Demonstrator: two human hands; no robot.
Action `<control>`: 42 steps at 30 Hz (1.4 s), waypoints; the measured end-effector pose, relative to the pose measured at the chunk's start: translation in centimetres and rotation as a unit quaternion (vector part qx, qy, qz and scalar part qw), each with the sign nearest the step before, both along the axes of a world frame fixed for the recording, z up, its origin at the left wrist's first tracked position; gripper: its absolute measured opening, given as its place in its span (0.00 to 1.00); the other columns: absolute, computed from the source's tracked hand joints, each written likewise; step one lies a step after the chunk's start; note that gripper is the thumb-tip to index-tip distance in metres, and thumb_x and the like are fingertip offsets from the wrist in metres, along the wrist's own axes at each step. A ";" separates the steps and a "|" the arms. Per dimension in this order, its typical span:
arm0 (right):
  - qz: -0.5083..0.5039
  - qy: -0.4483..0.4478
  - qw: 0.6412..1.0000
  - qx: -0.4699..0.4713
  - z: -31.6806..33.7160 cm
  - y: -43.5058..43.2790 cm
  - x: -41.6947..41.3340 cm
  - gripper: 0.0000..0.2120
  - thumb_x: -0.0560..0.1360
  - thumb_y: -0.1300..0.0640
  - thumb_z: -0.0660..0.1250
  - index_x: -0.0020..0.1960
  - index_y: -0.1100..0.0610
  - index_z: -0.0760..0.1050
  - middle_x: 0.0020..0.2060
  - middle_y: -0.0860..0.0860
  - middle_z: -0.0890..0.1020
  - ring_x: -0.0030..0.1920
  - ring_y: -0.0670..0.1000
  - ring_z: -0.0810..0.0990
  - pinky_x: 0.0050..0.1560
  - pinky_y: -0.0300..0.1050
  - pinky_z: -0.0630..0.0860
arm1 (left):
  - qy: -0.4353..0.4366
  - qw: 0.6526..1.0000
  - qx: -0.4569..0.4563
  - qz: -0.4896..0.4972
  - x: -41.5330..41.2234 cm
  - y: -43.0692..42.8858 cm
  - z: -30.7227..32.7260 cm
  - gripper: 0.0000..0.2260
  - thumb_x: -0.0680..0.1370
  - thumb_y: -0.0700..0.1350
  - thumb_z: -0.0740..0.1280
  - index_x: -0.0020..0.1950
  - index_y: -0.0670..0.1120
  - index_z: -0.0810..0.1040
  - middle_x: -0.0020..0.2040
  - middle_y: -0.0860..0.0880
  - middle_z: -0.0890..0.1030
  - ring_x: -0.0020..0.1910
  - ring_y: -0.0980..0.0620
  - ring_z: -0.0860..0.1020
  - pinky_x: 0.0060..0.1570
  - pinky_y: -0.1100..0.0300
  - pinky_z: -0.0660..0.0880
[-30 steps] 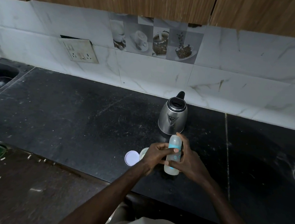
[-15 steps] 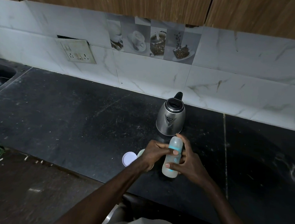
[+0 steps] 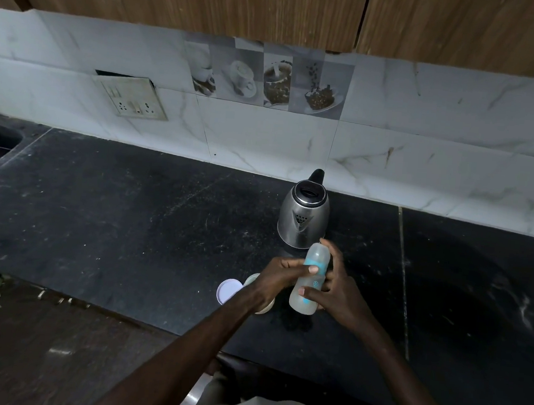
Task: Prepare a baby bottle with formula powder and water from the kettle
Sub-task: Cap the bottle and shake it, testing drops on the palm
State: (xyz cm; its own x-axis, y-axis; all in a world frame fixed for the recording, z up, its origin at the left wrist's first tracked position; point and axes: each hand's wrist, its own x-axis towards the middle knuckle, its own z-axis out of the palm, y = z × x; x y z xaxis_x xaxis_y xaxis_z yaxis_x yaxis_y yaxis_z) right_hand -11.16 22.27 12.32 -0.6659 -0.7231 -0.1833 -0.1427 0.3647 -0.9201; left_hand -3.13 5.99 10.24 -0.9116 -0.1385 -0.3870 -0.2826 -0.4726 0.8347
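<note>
Left hand (image 3: 277, 275) and right hand (image 3: 337, 287) both grip a capped baby bottle (image 3: 309, 280) above the dark bench (image 3: 130, 223), near a steel kettle (image 3: 303, 216).

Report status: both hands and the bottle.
Left hand grips translucent teal-collared plastic baby bottle near its top; right hand holds its lower body. Bottle tilted, cap on. Round steel kettle stands close behind it.
</note>
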 end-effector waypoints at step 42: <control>-0.104 0.088 0.988 -0.075 3.2 0.0 0.6 0.53 0.68 0.59 0.85 0.74 0.24 0.56 0.63 0.40 0.80 0.56 0.42 0.86 0.52 0.44 0.85 | -0.017 0.932 0.283 0.225 -1.3 3.0 -0.1 0.34 0.83 0.66 0.62 0.77 0.40 0.75 0.73 0.34 0.79 0.75 0.34 0.75 0.81 0.39 0.65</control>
